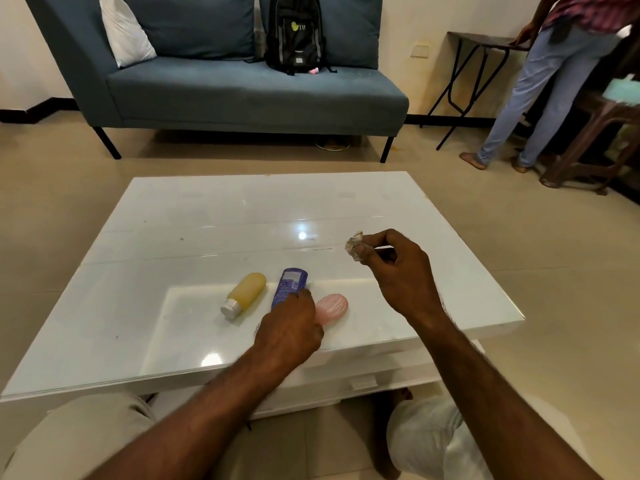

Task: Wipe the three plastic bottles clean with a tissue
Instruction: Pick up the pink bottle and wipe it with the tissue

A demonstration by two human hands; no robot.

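Three plastic bottles lie side by side on the white glossy table. The yellow bottle with a silver cap is on the left, the blue bottle in the middle, the pink ribbed bottle on the right. My left hand rests over the near ends of the blue and pink bottles, fingertips touching the blue one; whether it grips it is unclear. My right hand hovers above the table to the right, pinching a small crumpled tissue between thumb and fingers.
A blue sofa with a black backpack stands beyond the table. At the right a person stands by a folding side table and a wooden stool. My knees sit at the table's near edge.
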